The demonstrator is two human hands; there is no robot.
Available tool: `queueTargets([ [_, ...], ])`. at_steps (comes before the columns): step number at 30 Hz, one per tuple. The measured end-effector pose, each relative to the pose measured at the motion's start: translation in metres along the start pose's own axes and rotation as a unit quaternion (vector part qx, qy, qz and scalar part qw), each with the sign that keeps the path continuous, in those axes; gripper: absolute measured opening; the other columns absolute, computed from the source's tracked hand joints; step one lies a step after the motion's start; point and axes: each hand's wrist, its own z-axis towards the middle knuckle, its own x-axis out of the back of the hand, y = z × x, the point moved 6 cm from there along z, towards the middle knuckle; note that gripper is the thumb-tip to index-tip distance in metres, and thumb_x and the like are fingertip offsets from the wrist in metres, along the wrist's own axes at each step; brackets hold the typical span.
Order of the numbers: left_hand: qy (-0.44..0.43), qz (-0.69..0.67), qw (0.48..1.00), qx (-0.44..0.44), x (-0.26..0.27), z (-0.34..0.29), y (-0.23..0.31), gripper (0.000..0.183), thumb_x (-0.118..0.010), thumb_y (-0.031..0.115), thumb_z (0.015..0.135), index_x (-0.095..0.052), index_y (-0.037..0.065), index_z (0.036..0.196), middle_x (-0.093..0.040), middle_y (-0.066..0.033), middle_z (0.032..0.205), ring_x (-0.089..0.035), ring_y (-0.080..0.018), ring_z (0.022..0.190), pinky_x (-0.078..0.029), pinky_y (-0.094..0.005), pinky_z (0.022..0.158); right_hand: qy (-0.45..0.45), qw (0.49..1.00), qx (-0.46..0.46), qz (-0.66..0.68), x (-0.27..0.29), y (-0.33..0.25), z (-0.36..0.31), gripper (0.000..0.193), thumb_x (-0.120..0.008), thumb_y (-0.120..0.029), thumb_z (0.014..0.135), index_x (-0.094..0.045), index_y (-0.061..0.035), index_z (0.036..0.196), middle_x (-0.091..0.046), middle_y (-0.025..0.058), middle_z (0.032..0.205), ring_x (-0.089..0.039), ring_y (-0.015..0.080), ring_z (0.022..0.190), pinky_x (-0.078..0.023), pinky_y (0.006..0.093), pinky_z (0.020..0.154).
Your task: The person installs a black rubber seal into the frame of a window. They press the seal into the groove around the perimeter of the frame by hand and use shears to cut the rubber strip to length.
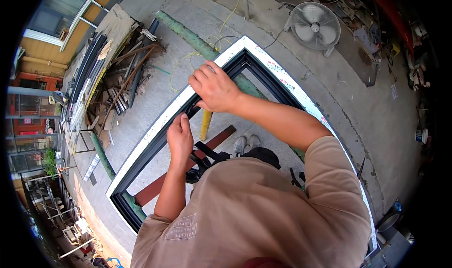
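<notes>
A large window frame (157,124), with white film on its outer face and black inner profiles, surrounds my body at about waist height. My right hand (214,87) lies over its far left rail, fingers curled across the white face and thumb at the black inner edge. Close by on the same rail, my left hand (180,138) is closed against the black inner profile, thumb uppermost. A short dark strip-like piece shows between the two hands, but what the left fingers hold is hidden. Green support bars (186,32) run beneath the frame.
A yellow post (205,125) and a reddish-brown beam (157,188) are below the frame opening. A floor fan (315,25) stands at the far right. Scrap strips and boards (113,65) pile up on the left. A yellow cord (181,65) trails over the concrete.
</notes>
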Motion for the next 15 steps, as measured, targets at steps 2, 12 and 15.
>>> queueTargets([
  [2,0.001,-0.005,1.000,0.005,0.000,0.001,-0.002,0.038,-0.056,0.030,0.121,-0.075,-0.003,0.119,-0.063,-0.0224,0.079,-0.059,-0.0324,0.072,-0.053,-0.0469,0.077,0.016,1.000,-0.005,0.000,0.002,0.001,-0.001,0.087,-0.099,-0.051,0.069,-0.065,-0.0034,0.133,-0.066,0.0137,0.123,-0.062,0.0352,0.126,-0.043,0.0526,0.125],
  [12,-0.020,-0.034,0.999,0.027,0.002,0.006,-0.018,0.043,-0.056,0.033,0.121,-0.069,-0.005,0.104,-0.054,-0.0149,0.075,-0.050,-0.0216,0.075,-0.050,-0.0420,0.076,-0.144,0.989,-0.007,0.007,0.042,0.077,0.001,0.066,-0.093,-0.021,0.086,-0.071,-0.0151,0.148,-0.076,0.0057,0.131,-0.066,0.0299,0.136,-0.038,0.0502,0.134],
  [15,-0.016,-0.047,0.999,0.017,-0.002,0.008,-0.020,0.043,-0.057,0.033,0.121,-0.069,-0.005,0.106,-0.056,-0.0150,0.076,-0.051,-0.0226,0.074,-0.051,-0.0418,0.076,-0.157,0.986,-0.032,0.046,0.055,0.088,0.006,0.060,-0.092,-0.024,0.088,-0.075,-0.0146,0.145,-0.077,0.0055,0.128,-0.066,0.0297,0.135,-0.038,0.0502,0.134],
])
